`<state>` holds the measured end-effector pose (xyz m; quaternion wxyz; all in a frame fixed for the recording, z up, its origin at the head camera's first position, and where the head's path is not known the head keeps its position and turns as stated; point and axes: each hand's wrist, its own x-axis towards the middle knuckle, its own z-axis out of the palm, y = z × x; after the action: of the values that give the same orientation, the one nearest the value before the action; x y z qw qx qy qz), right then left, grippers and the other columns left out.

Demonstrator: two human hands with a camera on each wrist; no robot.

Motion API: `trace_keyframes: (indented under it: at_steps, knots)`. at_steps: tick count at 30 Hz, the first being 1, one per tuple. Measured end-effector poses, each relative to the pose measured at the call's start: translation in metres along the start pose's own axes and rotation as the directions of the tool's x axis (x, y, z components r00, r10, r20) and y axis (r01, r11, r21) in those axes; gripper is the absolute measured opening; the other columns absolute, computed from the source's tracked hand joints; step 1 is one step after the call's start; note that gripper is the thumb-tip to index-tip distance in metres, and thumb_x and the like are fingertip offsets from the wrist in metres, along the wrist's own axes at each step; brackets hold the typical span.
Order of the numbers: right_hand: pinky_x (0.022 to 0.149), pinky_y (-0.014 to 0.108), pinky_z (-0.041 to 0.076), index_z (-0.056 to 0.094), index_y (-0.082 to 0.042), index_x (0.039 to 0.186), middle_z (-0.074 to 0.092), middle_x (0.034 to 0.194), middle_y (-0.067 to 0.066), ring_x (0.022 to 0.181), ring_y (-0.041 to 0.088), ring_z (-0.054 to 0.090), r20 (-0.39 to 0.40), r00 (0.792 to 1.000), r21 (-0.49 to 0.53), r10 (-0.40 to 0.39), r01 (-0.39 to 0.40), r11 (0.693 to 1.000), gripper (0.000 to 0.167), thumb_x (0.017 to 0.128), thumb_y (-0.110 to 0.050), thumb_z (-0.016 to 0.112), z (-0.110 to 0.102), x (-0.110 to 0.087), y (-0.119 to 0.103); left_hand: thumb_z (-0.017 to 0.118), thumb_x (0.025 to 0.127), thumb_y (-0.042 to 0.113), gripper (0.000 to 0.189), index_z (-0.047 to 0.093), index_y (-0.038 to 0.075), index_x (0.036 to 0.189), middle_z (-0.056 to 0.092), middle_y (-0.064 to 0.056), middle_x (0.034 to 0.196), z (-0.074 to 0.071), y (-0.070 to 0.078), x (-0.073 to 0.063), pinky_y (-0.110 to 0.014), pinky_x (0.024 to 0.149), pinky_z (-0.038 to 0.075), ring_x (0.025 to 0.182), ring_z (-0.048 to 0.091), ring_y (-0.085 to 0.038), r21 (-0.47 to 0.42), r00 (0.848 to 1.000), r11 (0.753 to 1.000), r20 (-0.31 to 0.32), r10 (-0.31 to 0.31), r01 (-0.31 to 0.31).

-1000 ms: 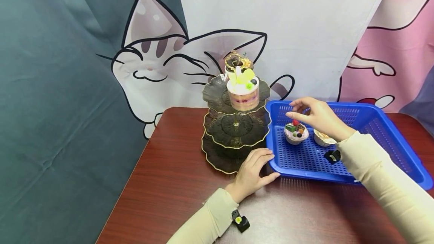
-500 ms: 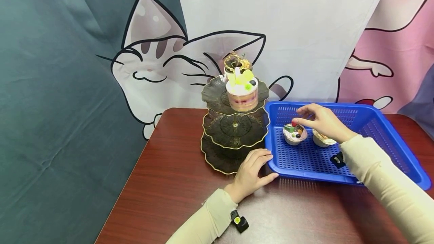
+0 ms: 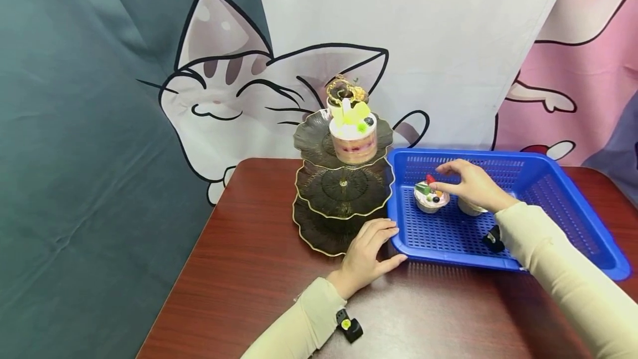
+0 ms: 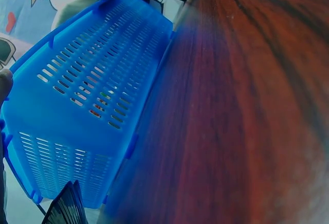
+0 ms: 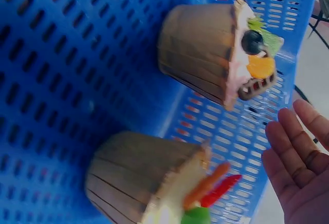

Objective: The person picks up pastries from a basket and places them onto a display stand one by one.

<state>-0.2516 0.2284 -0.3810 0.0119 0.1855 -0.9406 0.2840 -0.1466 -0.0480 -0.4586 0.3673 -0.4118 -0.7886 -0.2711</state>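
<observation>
My right hand (image 3: 473,184) hovers over the blue basket (image 3: 458,260), just above a cupcake (image 3: 427,206) topped with a berry, orange and green pieces. Its fingers are apart, holding nothing. In the right wrist view that cupcake (image 5: 195,47) sits in a paper wrapper, beside the fingers (image 5: 288,142). A second cupcake (image 3: 468,208), partly hidden by the right hand in the head view, has red and orange sticks on top (image 5: 216,185). My left hand (image 3: 366,254) rests with extended fingers at the basket's near-left corner, thumb along the front rim.
Left of the basket stands a dark three-tier stand (image 3: 344,204) with gold scalloped edges. A layered dessert cup (image 3: 355,145) and a chocolate-topped dessert (image 3: 344,93) behind it occupy its top tier. A cartoon-cat curtain (image 3: 214,98) hangs behind the reddish wooden table (image 3: 239,270).
My right hand has come down and slightly right, closer to the cupcakes in the basket. The left hand stays at the basket corner. The view has shifted a little.
</observation>
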Motion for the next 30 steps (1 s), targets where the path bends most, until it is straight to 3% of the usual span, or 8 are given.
trace_keyframes:
  at_steps: [13,30]
  knots:
    - [0.101,0.059,0.041,0.055,0.010,0.124,0.059,0.122,0.030,0.118,0.045,0.053,0.075,0.997,-0.043,-0.007,0.011,0.999,0.068,0.080,-0.038,0.075,0.007,0.001,0.004,0.081,0.074,0.030,0.049,0.064,0.002,0.111,0.064,-0.012,0.115,-0.001,0.000,-0.001,-0.025,0.110,0.042,0.115,0.057,-0.021,-0.013,1.000,1.000,-0.010,0.005,-0.006]
    - [0.099,0.059,0.043,0.053,0.013,0.125,0.059,0.121,0.030,0.115,0.043,0.054,0.133,0.991,-0.101,-0.032,0.046,0.994,0.075,0.080,-0.043,0.074,0.014,0.005,0.013,0.081,0.074,0.030,0.049,0.064,0.002,0.111,0.064,-0.011,0.115,0.000,0.001,0.000,-0.025,0.110,0.042,0.115,0.057,-0.021,-0.010,1.000,1.000,-0.013,0.005,-0.005]
